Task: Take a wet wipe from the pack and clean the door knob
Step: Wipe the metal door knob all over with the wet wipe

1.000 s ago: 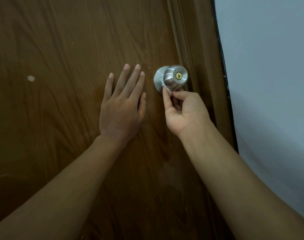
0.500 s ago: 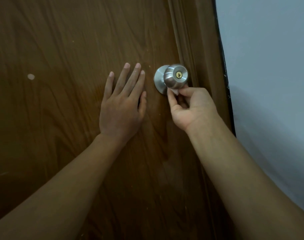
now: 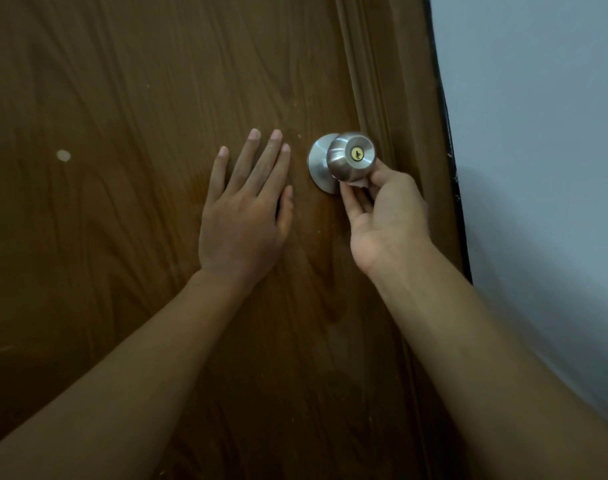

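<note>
A round steel door knob (image 3: 349, 157) with a brass keyhole stands out from the brown wooden door (image 3: 140, 98). My right hand (image 3: 382, 213) is just below it, its fingers curled, pinching a small white wet wipe (image 3: 357, 183) against the knob's underside. Only a sliver of the wipe shows between the fingers and the knob. My left hand (image 3: 243, 209) lies flat on the door to the left of the knob, fingers straight and spread a little. No pack of wipes is in view.
The brown door frame (image 3: 399, 98) runs down just right of the knob. A pale grey wall (image 3: 538, 133) fills the right side. A small pale chip (image 3: 63, 155) marks the door at the left.
My right hand has slid with the wipe from the knob's lower left round to its lower right underside. My left hand has stayed flat on the door.
</note>
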`<state>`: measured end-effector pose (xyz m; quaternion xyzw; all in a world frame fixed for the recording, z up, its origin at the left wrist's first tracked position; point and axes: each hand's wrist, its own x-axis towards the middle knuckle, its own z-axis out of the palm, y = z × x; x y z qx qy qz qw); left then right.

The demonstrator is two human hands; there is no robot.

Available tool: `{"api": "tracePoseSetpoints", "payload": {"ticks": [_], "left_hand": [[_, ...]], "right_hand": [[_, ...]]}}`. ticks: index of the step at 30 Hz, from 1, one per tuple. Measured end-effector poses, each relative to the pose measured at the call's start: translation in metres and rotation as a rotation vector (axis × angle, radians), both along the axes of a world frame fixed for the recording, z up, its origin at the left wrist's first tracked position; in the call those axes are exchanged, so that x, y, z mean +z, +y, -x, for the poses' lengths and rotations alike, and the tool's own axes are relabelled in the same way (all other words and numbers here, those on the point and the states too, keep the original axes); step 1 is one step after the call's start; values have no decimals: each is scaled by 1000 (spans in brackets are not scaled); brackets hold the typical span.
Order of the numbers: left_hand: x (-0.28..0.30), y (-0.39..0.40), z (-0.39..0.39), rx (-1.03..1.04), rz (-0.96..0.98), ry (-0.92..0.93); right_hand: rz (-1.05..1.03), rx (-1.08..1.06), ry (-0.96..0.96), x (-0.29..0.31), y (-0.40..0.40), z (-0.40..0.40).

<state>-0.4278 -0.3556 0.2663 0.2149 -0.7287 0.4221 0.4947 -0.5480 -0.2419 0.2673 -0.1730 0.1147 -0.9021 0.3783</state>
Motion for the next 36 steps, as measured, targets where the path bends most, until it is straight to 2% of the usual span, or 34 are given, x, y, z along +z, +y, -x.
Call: {"api": "tracePoseSetpoints", "payload": {"ticks": [3, 8, 10, 13, 15, 18, 29, 32, 36], "left_hand": [[0, 0, 0, -3, -2, -2], [0, 0, 0, 14, -3, -1], [1, 0, 0, 9, -2, -4], [1, 0, 0, 10, -1, 0], [0, 1, 0, 11, 2, 3], [1, 1, 0, 15, 4, -6], [1, 1, -1, 9, -4, -7], [0, 1, 0, 1, 0, -8], [0, 0, 0, -3, 11, 2]], "right_hand": [[21, 26, -51, 5, 0, 4], [44, 71, -8, 3, -1, 5], [81, 62, -41, 3, -3, 10], [182, 171, -155, 0, -7, 9], [153, 174, -107, -4, -3, 1], [122, 228, -183, -2, 6, -5], [105, 330, -193, -1, 5, -8], [85, 268, -196, 3, 7, 0], [14, 98, -44, 8, 9, 11]]}}
